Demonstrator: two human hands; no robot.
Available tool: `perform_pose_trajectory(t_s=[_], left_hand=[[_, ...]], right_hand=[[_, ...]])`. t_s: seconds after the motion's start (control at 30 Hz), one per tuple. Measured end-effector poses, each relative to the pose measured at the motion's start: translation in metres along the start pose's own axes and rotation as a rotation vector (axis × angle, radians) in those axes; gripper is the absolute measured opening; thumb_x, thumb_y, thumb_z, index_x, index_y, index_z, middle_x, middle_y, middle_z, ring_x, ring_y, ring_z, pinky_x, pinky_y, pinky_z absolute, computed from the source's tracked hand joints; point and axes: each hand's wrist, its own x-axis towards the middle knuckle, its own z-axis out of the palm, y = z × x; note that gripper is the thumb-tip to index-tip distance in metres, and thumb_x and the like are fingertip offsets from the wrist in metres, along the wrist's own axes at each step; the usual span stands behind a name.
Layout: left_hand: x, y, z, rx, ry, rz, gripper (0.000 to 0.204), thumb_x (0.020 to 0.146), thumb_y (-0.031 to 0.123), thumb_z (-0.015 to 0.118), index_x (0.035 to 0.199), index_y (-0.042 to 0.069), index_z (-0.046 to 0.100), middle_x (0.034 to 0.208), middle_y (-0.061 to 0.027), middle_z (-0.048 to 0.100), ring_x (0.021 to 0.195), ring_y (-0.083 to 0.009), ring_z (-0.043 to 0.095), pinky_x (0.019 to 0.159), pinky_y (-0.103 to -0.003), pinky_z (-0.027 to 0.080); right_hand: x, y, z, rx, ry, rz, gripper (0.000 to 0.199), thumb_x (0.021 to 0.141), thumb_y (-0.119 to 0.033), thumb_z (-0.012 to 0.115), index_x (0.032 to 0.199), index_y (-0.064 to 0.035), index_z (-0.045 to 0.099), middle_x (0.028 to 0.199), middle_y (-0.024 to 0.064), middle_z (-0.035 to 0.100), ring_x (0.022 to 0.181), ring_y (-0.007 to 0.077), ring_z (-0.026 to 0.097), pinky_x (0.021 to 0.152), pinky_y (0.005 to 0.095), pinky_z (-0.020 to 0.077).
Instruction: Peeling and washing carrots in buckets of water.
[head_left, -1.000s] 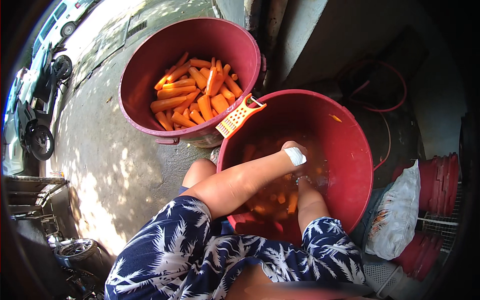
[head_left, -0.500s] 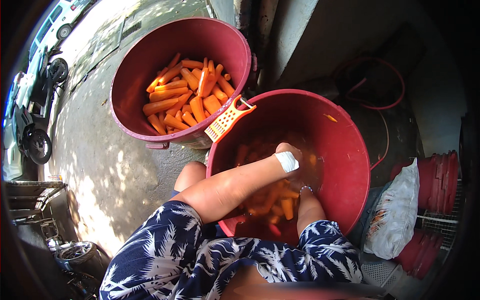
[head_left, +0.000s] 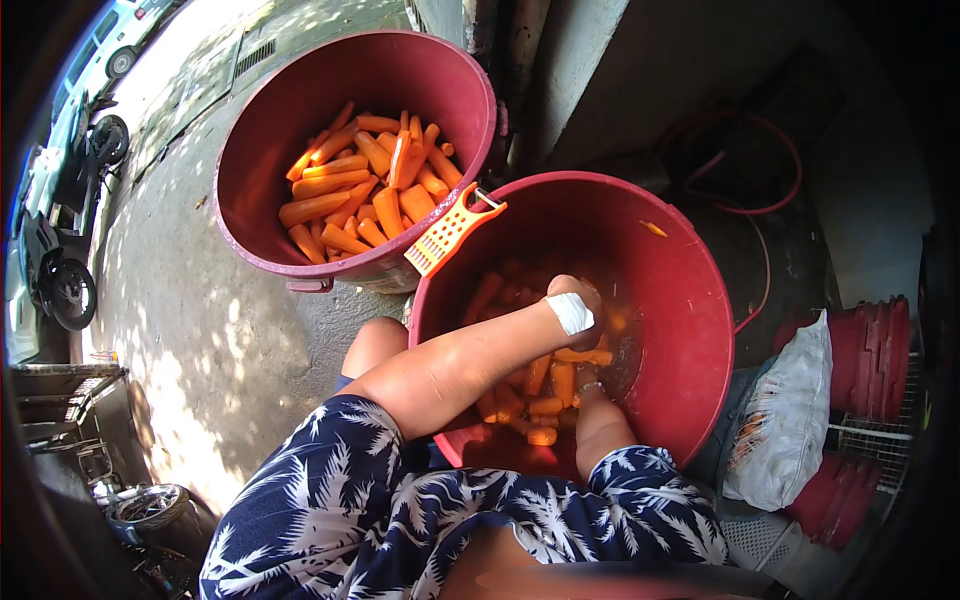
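My left hand (head_left: 578, 312), white plaster on its back, reaches into the round dark-red plastic tub (head_left: 700, 300) of wet orange carrot pieces (head_left: 545, 375); its grip I cannot tell. My right hand (head_left: 592, 385) dips in just beside it, fingers hidden

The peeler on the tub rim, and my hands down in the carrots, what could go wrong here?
The orange peeler only rests across the rims of the two tubs, so a bump could tip it into the near tub. The left hand is bandaged and down among wet carrots; the bandage may soak loose.
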Motion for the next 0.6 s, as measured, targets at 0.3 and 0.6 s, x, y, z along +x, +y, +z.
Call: perform_pose_trajectory(t_s=[0.3,0.6], left_hand=[[-0.007,0.001,-0.020,-0.043,-0.155,-0.038,0.031,0.081,0.020,0.050,0.106,0.009,0.064,0.109,-0.0081,0.063,0.100,-0.0217,0.061,0.073,-0.036,0.051],[-0.004,-0.022,-0.011,-0.048,0.059,-0.114,0.037,0.084,0.037,0.048,0.089,0.006,0.067,0.087,-0.0123,0.066,0.087,-0.0248,0.064,0.073,-0.035,0.051]], right_hand=[[-0.003,0.019,0.010,0.238,-0.089,-0.050,0.064,0.082,-0.047,0.057,0.129,-0.0072,0.038,0.136,0.0136,0.036,0.120,0.0299,0.042,0.092,0.0444,0.0409],[-0.011,0.046,0.028,0.475,-0.167,-0.111,0.064,0.083,-0.047,0.057,0.130,-0.0079,0.037,0.136,0.0133,0.035,0.119,0.0298,0.042,0.095,0.0429,0.0395]])
